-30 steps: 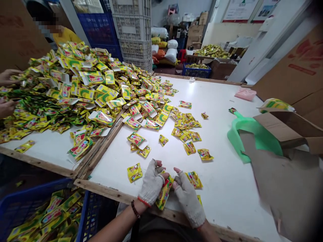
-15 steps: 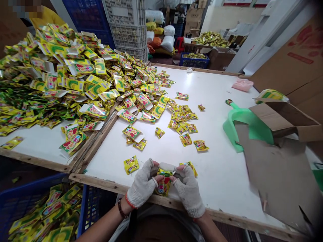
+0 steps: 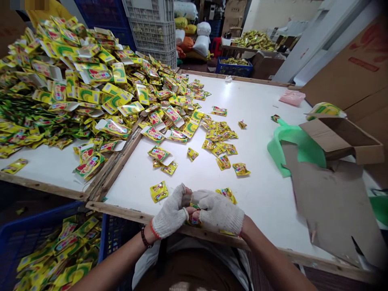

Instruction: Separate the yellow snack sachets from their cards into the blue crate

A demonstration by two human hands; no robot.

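At the near edge of the table, both knit-gloved hands with bare fingertips are closed around a small yellow-and-green carton [image 3: 194,206], mostly covered by the fingers. My left hand [image 3: 172,213] grips its left side, thumb across the front. Over its top and right side folds my right hand [image 3: 220,212], hiding most of the print. A yellow sachet [image 3: 159,191] lies just left of my left hand. Another sachet [image 3: 226,195] is partly behind my right hand, and a yellow edge shows beneath that hand.
A large heap of printed cartons and sachets [image 3: 91,76] covers the left side. Loose sachets [image 3: 220,135] are scattered mid-table. On the right are a green dustpan [image 3: 275,151], a flattened cardboard sheet [image 3: 330,206] and an open box [image 3: 342,137]. A blue crate [image 3: 9,242] stands below left.
My right hand has moved left and turned over the carton, covering its white flap and much of its front. My left hand stays nearly in place. The view has shifted slightly.
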